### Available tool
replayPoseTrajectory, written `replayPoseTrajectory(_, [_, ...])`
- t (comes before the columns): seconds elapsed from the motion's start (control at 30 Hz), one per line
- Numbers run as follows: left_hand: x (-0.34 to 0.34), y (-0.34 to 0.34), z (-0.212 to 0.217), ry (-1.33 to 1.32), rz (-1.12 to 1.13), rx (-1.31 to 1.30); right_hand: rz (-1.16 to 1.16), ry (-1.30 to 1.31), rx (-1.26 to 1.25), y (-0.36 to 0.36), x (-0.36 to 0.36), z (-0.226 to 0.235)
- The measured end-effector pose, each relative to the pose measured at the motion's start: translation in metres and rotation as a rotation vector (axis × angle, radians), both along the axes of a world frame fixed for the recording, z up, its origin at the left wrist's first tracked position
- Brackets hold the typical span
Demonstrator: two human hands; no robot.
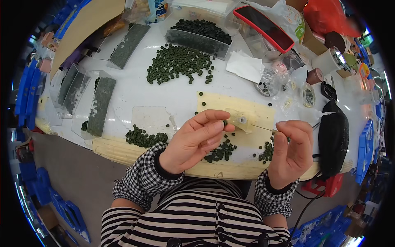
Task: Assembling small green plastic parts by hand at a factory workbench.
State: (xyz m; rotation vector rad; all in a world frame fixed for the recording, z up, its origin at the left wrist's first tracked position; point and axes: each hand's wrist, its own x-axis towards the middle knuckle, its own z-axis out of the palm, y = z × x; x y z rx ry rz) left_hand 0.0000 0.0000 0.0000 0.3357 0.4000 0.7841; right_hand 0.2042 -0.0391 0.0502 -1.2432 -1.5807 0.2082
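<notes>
Bead (225, 122), small, dark green, pinched between thumb and forefinger of the left hand (196, 140), right up against the little pale block (240, 120) standing on the yellowish mat (251, 108). Right hand (291, 150) closed in a fine pinch too, gripping the near end of a thin needle or wire (263, 128) that runs leftward into that block. Hard to tell whether the bead is already on the tip or just beside it; too small to call.

Both wrists low, close to the table edge (123, 150) — good, steadies the fingertips. Best kept that way: needle held still and level, bead brought to it rather than both moving at once. Light pressure only, by the look of it; a bead that size would likely pop out of a hard squeeze and roll.

Loose beads in small heaps right under the hands (222, 151) and (267, 152), another heap to the left (144, 138), a big scatter further back (179, 64) near a clear tray (197, 39) full of them. Refills within easy reach, so no need to lift the elbows. Careful of sleeves brushing the near heaps.
</notes>
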Motion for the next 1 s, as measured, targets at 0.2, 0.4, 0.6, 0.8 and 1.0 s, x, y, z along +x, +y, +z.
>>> replayPoseTrajectory(0.2, [0.002, -0.003, -0.007, -0.036, 0.003, 0.078, 0.163, 0.287, -0.054, 0.003, -0.015, -0.017])
replayPoseTrajectory(0.4, [0.002, -0.004, -0.002, 0.023, 0.011, 0.108, 0.261, 0.375, -0.094, 0.004, -0.026, -0.022])
replayPoseTrajectory(0.6, [0.003, -0.005, -0.004, 0.053, 0.02, 0.107, 0.3, 0.427, -0.099, 0.007, -0.029, -0.021])
replayPoseTrajectory(0.8, [0.003, -0.005, -0.005, 0.071, 0.024, 0.118, 0.285, 0.255, -0.119, 0.007, -0.026, -0.021])
replayPoseTrajectory(1.0, [0.003, -0.005, -0.007, 0.08, 0.042, 0.135, 0.285, 0.182, -0.138, 0.007, -0.024, -0.021])
